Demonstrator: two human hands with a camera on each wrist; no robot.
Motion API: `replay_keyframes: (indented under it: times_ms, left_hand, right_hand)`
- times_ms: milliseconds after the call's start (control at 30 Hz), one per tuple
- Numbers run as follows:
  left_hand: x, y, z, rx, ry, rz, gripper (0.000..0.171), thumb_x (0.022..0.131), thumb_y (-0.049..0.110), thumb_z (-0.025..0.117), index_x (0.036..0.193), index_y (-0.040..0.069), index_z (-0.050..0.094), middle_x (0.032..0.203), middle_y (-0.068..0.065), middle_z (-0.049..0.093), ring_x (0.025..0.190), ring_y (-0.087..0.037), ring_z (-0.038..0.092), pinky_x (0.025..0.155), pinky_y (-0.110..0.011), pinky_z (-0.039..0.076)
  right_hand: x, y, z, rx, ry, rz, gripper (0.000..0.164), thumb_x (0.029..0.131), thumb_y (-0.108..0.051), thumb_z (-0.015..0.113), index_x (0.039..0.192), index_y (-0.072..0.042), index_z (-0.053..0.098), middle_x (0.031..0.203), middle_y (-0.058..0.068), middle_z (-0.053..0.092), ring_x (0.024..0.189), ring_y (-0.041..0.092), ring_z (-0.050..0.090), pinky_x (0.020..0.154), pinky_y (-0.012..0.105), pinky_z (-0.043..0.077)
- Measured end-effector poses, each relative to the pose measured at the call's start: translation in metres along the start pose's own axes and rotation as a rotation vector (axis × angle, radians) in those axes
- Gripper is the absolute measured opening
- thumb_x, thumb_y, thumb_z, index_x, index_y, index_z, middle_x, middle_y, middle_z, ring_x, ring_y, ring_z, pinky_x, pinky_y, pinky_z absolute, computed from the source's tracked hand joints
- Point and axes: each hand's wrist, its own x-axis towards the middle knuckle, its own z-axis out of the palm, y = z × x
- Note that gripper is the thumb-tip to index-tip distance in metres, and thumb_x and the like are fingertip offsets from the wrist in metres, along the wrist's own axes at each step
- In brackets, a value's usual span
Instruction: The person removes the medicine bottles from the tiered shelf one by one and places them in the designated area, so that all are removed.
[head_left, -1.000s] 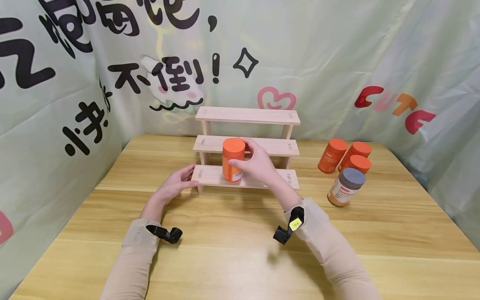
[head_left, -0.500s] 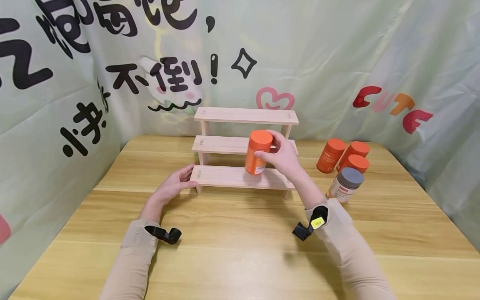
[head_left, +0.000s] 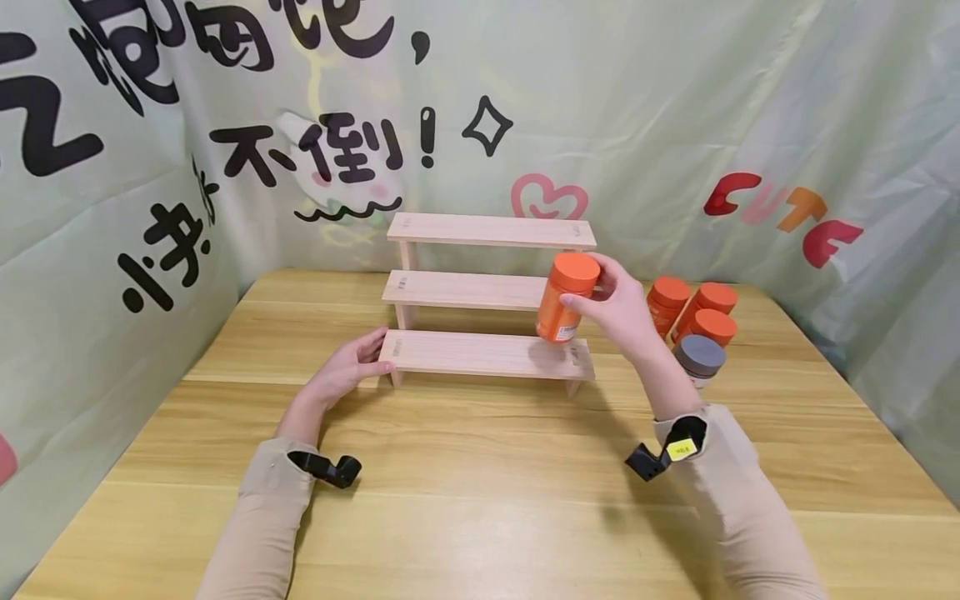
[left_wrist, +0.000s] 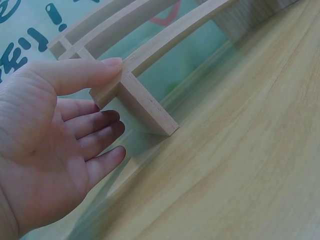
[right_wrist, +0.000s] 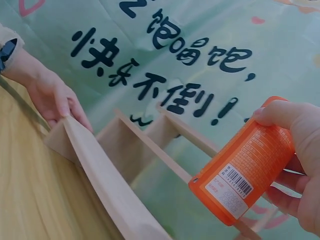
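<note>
My right hand grips an orange bottle with an orange lid, thumb on one side and fingers on the other. The bottle hangs slightly tilted over the right end of the lowest tier. Its barcode label shows in the right wrist view. A pale wooden three-tier shelf stands in the middle of the table. My left hand pinches the left end of its lowest board, thumb on the board's front corner in the left wrist view, other fingers loosely bent beside it.
At the right, behind my right forearm, stand several orange-lidded bottles and a grey-lidded jar, partly hidden. A printed curtain hangs behind the wooden table.
My right hand has lifted the orange bottle from the middle of the lowest tier and carried it right, to above that tier's right end. The left hand stays at the shelf.
</note>
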Motion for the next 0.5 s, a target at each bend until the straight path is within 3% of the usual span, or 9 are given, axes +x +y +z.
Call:
replay_keyframes:
  times_ms: [500]
  left_hand:
    - [-0.001, 0.0, 0.0, -0.007, -0.013, 0.013, 0.072, 0.09, 0.003, 0.058, 0.143, -0.012, 0.011, 0.148, -0.03, 0.014, 0.134, -0.043, 0.02, 0.109, -0.05, 0.019]
  right_hand:
    - [-0.014, 0.008, -0.064, -0.056, 0.137, 0.043, 0.061, 0.085, -0.022, 0.069, 0.138, -0.011, 0.041, 0.121, 0.003, 0.055, 0.096, 0.007, 0.055, 0.078, 0.016, 0.047]
